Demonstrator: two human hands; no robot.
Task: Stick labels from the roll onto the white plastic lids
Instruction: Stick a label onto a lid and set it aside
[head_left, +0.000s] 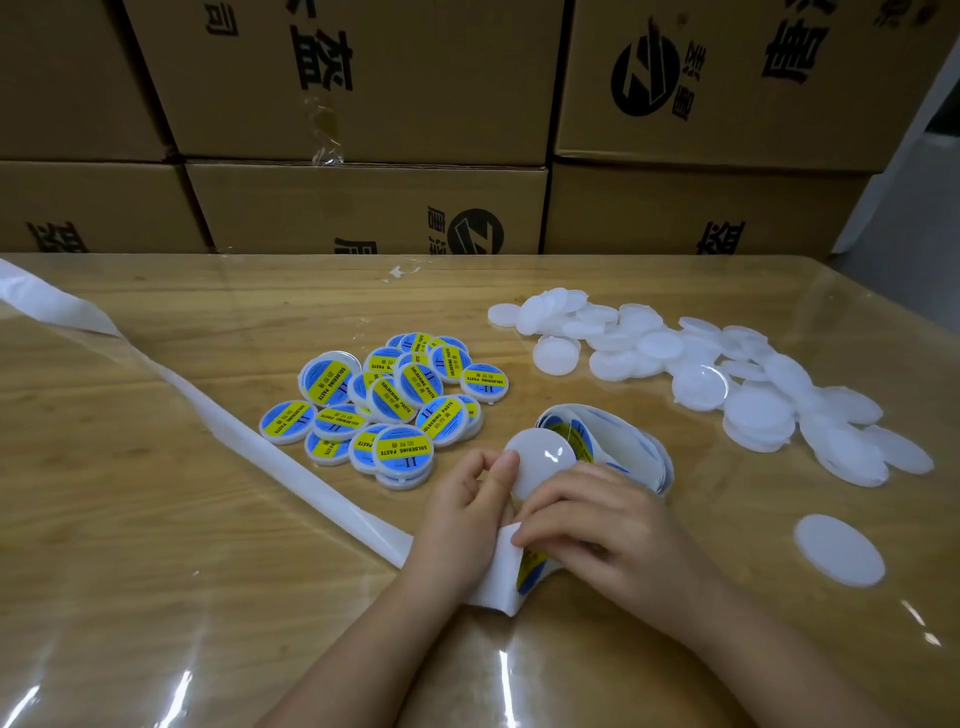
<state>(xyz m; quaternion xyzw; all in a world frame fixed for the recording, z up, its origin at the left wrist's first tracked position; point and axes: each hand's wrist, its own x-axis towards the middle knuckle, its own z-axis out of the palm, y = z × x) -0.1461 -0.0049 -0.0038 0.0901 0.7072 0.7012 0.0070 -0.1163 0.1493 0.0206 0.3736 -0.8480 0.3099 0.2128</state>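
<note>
1. Wooden table (156, 519) under a clear glossy plastic sheet; the sheet glares near the front edge.
2. Nearest: a white backing strip (493, 582) bends under both hands. A blue and yellow label (532, 569) on it shows below the right hand, text unreadable.
3. Right hand (587, 525): fingers curled over the strip, tips at its upper edge. Thumb hidden, so cannot tell if it pinches.
4. Left hand (467, 499): thumb and fingers pinch the left edge of a blank white lid (537, 462), held tilted just above the strip.
5. Single blank lid (839, 550) lies flat to the right, apart from the hands.
6. Label roll (623, 441) sits just behind the hands, loosely wound, blue and yellow labels showing inside.
7. Spent backing tape (208, 395) runs from the left hand diagonally to the far left edge.
8. Labelled lids pile (395, 405), centre-left: blue label, yellow band reading "SOLDERING PASTE", mark "II", small Chinese characters too fine to read.
9. Blank lids heap (727, 384), far right, overlapping, unlabelled.
10. Behind the table: stacked brown cartons (363, 208), black Chinese print and a round logo, printed upside down.
</note>
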